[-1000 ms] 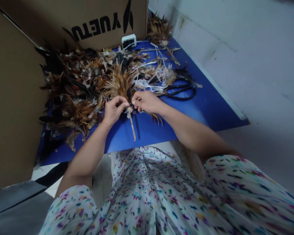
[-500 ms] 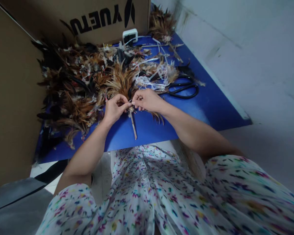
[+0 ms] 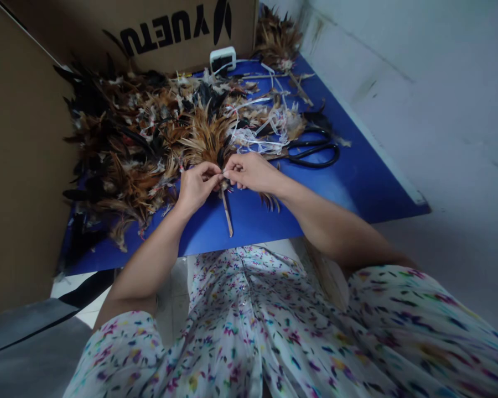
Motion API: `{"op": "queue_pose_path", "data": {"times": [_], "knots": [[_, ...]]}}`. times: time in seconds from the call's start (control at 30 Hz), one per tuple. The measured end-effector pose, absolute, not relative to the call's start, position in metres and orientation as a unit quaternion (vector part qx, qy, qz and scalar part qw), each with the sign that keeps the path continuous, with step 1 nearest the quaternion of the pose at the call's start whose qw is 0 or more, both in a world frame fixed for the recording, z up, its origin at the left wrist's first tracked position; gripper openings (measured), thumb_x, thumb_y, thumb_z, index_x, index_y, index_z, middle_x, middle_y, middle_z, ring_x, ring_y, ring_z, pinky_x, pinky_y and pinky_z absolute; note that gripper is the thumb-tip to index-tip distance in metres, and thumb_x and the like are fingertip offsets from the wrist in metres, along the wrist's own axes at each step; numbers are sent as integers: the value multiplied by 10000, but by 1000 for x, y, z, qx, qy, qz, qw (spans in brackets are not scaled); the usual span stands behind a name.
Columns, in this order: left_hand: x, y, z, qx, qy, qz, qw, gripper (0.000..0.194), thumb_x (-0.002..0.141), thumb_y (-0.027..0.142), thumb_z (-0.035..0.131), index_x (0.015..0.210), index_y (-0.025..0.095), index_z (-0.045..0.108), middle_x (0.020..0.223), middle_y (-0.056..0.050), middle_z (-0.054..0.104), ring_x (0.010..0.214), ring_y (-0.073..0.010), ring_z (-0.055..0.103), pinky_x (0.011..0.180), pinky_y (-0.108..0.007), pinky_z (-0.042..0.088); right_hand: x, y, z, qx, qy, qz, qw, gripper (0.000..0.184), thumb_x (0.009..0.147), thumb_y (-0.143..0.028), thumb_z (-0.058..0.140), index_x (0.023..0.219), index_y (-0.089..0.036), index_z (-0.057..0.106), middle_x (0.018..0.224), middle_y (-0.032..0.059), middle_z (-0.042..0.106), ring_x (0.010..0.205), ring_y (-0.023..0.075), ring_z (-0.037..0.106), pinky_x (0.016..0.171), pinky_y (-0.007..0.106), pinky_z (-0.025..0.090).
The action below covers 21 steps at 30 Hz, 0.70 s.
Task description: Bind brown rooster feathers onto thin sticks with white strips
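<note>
A feather duster point(image 3: 207, 132) with brown feathers lies on the blue table, its thin stick point(image 3: 227, 213) pointing toward me. At the base of its feathers, my left hand point(image 3: 199, 185) pinches thumb and forefinger together. Close against those fingertips, my right hand point(image 3: 249, 172) is closed in a similar pinch. What lies between the fingers is too small to make out. White plastic strips point(image 3: 257, 138) lie tangled just beyond my right hand. Black-handled scissors point(image 3: 315, 152) rest to the right, their blades partly hidden.
Loose brown and black feathers point(image 3: 128, 177) cover the table's left side. A cardboard box point(image 3: 182, 61) stands at the back, with a white holder point(image 3: 223, 58) before it. Another feather duster point(image 3: 278, 41) leans in the back corner by the wall point(image 3: 419, 110).
The view has shifted slightly. Both hands stay pinched at the base of the feathers, with the fingertips only slightly moved.
</note>
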<state>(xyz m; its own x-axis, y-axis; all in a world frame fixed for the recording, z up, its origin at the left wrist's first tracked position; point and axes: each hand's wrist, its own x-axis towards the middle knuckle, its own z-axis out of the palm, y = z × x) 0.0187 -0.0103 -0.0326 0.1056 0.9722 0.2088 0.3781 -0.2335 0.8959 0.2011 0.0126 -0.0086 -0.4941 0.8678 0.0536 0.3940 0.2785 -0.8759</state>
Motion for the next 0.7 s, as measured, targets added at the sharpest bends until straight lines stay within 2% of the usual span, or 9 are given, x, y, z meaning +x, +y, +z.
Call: {"op": "queue_pose_path", "data": {"times": [0.17, 0.3, 0.4, 0.53, 0.7], "knots": [[18, -14, -33, 703, 521, 411, 255, 66, 786, 206, 675, 819, 165, 715, 725, -18, 713, 581, -125, 654, 588, -240, 512, 199, 9, -9, -419, -765, 396, 287, 70, 866, -123, 599, 811, -132, 642, 630, -28, 629, 509, 66, 555, 581, 219, 418], [18, -18, -29, 739, 530, 382, 166, 128, 766, 106, 645, 809, 175, 743, 749, -23, 729, 700, -151, 678, 700, -265, 519, 196, 6, -11, -415, -784, 351, 299, 72, 858, -171, 614, 807, -140, 653, 677, -9, 638, 623, 97, 567, 653, 245, 396], [19, -20, -26, 747, 536, 367, 139, 149, 750, 75, 638, 790, 177, 739, 725, -15, 726, 717, -156, 682, 726, -268, 515, 195, 6, -12, -403, -799, 331, 299, 73, 856, -170, 599, 814, -143, 653, 699, -1, 641, 667, 112, 558, 684, 257, 387], [19, -18, -27, 713, 546, 384, 215, 101, 769, 117, 631, 758, 178, 711, 628, 8, 689, 602, -138, 660, 625, -246, 508, 198, 10, -12, -380, -800, 344, 313, 52, 832, -161, 603, 856, -141, 645, 715, -6, 622, 650, 106, 529, 679, 255, 389], [19, -13, -28, 640, 546, 417, 345, 25, 739, 176, 677, 716, 172, 668, 561, 26, 657, 499, -126, 638, 521, -224, 507, 202, 20, -18, -350, -824, 304, 326, 272, 746, -120, 640, 1015, -150, 666, 926, 33, 636, 682, 104, 514, 697, 261, 405]]}}
